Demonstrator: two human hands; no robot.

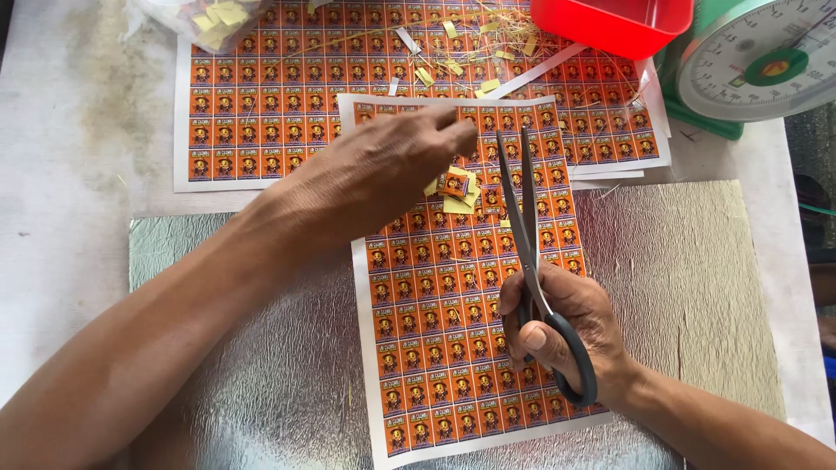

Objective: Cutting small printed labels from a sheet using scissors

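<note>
A sheet of small orange printed labels [435,313] lies on a silver textured mat [688,278]. My right hand [570,335] grips black-handled scissors [529,235], blades slightly parted and pointing away over the sheet's right half. My left hand [383,170] reaches across the sheet's top, fingers bent and pinched near a small pile of cut labels and yellow scraps [457,187]. Whether the fingers hold a piece is hidden.
More label sheets [252,104] lie behind, strewn with yellow offcuts [453,65]. A clear bag of scraps [205,17] sits top left, a red plastic tub [610,22] and a green dial scale [758,61] top right.
</note>
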